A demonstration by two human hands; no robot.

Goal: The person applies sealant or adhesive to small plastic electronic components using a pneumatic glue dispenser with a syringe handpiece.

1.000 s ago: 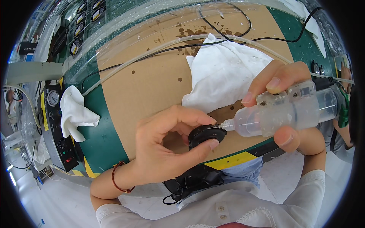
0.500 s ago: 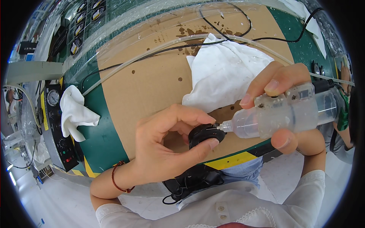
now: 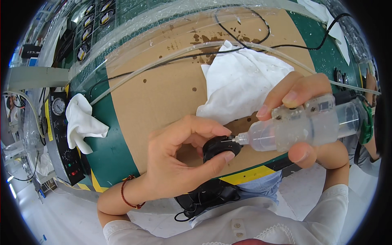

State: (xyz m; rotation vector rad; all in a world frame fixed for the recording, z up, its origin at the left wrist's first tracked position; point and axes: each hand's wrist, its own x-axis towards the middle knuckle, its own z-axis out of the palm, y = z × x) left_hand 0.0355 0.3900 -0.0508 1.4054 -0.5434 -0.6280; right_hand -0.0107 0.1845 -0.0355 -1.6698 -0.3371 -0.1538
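Note:
My left hand [image 3: 175, 157] pinches a small round black part [image 3: 220, 148] between thumb and fingers, holding it up over the front of the cardboard. In my right hand [image 3: 308, 86] is a clear dispensing syringe [image 3: 286, 127], lying almost level, with fingers above its barrel and the thumb below. A translucent sleeve surrounds the barrel, and a green cap [image 3: 366, 125] sits at its rear end. The thin needle reaches the upper edge of the black part; whether it touches is too fine to tell.
A white cloth [image 3: 245, 77] lies on the stained cardboard [image 3: 155, 98] behind my hands. A black cable [image 3: 286, 46] and pale tube [image 3: 122, 81] cross behind. On the left are another cloth [image 3: 81, 122], a gauge-fitted control box [image 3: 61, 139] and a tray of round parts [image 3: 94, 25].
The syringe and my right hand have shifted slightly left. The black part is turned a little in my left fingers, and both grips stay the same.

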